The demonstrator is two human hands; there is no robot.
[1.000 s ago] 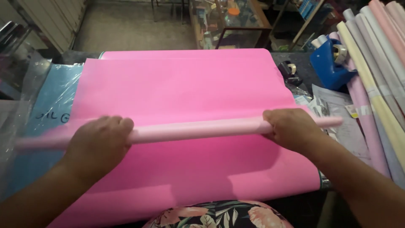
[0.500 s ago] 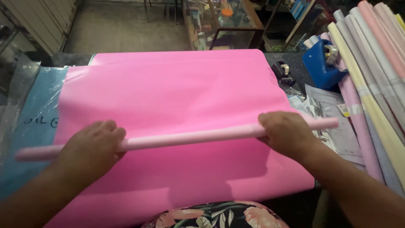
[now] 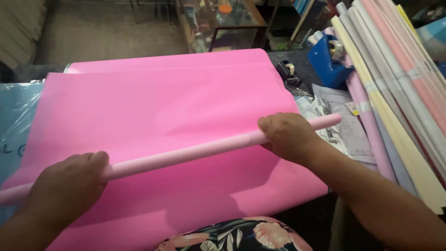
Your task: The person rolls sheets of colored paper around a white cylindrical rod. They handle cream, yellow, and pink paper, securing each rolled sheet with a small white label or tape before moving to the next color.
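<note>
A large bright pink sheet of paper lies spread over the table. Across it, slanting up to the right, runs a long thin roll of pale pink paper. My left hand is closed around the roll near its left end. My right hand grips the roll close to its right end, whose tip sticks out past the sheet's right edge. Both hands rest on top of the roll, palms down.
Several long rolls of paper in cream, grey and pink lean along the right side. A blue tape dispenser stands at the back right, with printed papers in front of it. A blue plastic-wrapped sheet lies at the left.
The view has shifted, so the sheet and roll sit further right in the picture. The roll now slants more steeply, its left end lower. Both hands keep their grip.
</note>
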